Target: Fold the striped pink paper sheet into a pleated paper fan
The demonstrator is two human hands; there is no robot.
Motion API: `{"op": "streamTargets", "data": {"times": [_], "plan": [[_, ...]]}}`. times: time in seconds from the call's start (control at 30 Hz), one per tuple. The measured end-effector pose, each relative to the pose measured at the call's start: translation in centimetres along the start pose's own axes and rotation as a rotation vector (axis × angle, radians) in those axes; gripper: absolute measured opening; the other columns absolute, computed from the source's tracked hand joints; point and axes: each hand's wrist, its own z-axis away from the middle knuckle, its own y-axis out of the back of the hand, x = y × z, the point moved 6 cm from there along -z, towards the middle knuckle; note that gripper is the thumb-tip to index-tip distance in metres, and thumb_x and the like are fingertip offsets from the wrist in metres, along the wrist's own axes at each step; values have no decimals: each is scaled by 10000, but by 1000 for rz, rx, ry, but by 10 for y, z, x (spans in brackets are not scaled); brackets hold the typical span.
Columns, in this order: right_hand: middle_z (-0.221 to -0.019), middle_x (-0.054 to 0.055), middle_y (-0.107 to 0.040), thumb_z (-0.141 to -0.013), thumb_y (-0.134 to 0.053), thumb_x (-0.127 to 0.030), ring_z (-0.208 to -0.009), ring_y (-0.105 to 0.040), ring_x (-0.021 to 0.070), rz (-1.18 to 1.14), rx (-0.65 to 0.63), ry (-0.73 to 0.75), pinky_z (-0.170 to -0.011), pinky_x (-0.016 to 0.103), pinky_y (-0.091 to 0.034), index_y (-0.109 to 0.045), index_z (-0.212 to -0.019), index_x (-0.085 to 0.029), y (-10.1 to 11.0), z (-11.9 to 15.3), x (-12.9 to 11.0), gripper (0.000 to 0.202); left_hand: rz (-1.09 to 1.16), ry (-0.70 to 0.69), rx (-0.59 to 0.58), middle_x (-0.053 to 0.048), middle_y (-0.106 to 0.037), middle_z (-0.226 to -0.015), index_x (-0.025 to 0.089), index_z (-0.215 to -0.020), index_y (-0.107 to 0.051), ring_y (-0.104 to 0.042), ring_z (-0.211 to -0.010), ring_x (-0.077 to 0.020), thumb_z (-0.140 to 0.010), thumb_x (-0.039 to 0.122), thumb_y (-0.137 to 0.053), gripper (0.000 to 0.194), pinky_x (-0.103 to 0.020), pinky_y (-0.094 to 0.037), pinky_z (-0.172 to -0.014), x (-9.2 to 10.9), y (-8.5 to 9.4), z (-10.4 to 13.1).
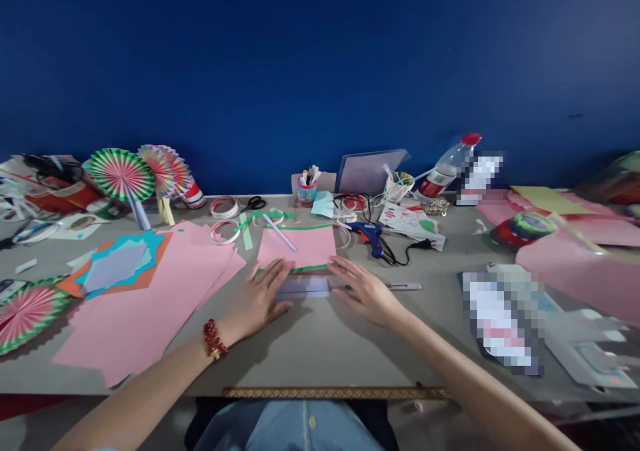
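A pink paper sheet (300, 246) with green strips along its upper and lower edges lies in front of me. My left hand (264, 298) rests its spread fingertips on the sheet's lower left corner. At the lower right corner, the fingers of my right hand (364, 290) are stretched out, touching or very near the edge. Between the hands, just below the sheet, lies a pale lilac paper strip (305, 287). A thin lilac stick (280, 231) crosses the sheet's upper part. Right of my right hand's fingers, a slim cutter (407, 286) lies flat.
Pink sheets (145, 311) are stacked at left, near folded paper fans (121, 174). Behind the sheet are tape rolls (225, 232), scissors (254, 203) and a pen cup (307, 190). A blue glue gun (370, 236) and a bottle (445, 171) stand out at right.
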Motion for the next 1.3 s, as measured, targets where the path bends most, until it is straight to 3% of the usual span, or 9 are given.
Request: {"op": "streamTargets", "data": {"times": [0.23, 0.5, 0.67, 0.73, 0.83, 0.93, 1.03, 1.2, 1.3], "plan": [[-1501, 165, -496, -956, -555, -250, -1387, -469, 279, 0, -61, 48, -1129, 486, -423, -517, -1442, -175, -23, -41, -3, 493, -28, 107, 8, -175, -511, -1469, 147, -1432, -475, -485, -1346, -305, -1037, 505, -400, 539, -562, -228, -1191, -45, 7, -7], [-1518, 116, -492, -954, -570, -310, -1394, -467, 285, -188, 9, 2, -1154, 505, -383, -586, -1388, -237, -26, -52, 16, 441, -57, 168, -8, -133, -511, -1469, 224, -1403, -498, -499, -1308, -331, -993, 509, -492, 499, -599, -251, -1158, -49, 2, -5], [-1493, 114, -519, -969, -514, -393, -1385, -482, 293, -267, 158, -180, -1108, 465, -440, -649, -1296, -236, -1, -41, 44, 386, -73, 189, 23, -130, -513, -1481, 226, -1438, -472, -473, -1342, -338, -993, 513, -490, 530, -616, -202, -1176, -55, -3, -2], [-1387, 100, -614, -961, -526, -420, -1303, -561, 284, -196, 132, -205, -1093, 451, -450, -668, -1247, -247, 15, -27, 50, 363, -51, 195, 30, -121, -529, -1466, 230, -1429, -483, -484, -1334, -322, -996, 508, -487, 514, -607, -198, -1184, -57, -2, -1], [-1256, 85, -686, -951, -528, -432, -1102, -674, 268, -61, 3, -260, -946, 409, -538, -677, -1190, -256, 34, 4, 57, 331, 12, 222, 77, -125, -535, -1449, 223, -1407, -498, -497, -1325, -292, -1016, 470, -460, 465, -580, -240, -1186, -57, 5, 2], [-1159, 81, -704, -877, -616, -387, -1034, -681, 268, 7, -111, -228, -899, 390, -539, -693, -1065, -245, 40, 32, 61, 248, 104, 157, 117, -122, -540, -1428, 220, -1400, -505, -506, -1315, -270, -1024, 422, -461, 429, -522, -328, -1170, -43, 16, 1], [-1059, 73, -696, -866, -593, -307, -978, -667, 251, 21, -113, -235, -860, 371, -527, -675, -969, -234, 39, 44, 64, 150, 191, 42, 87, -94, -586, -1343, 224, -1304, -583, -545, -1257, -246, -1013, 329, -503, 320, -426, -451, -1092, -15, 24, -6], [-960, 53, -694, -865, -569, -264, -906, -655, 224, -15, -140, -224, -800, 330, -512, -652, -904, -229, 31, 31, 56, 98, 181, -20, 26, -103, -626, -1260, 185, -1206, -637, -590, -1166, -253, -1004, 322, -540, 263, -421, -512, -1020, 26, 19, -22], [-914, 41, -705, -890, -563, -293, -835, -661, 212, -10, -123, -239, -741, 313, -504, -657, -920, -229, 27, 24, 48, 118, 140, -97, -4, -118, -582, -1390, 167, -1325, -580, -544, -1268, -271, -1010, 376, -524, 382, -448, -451, -1102, 45, 7, -21]]}}
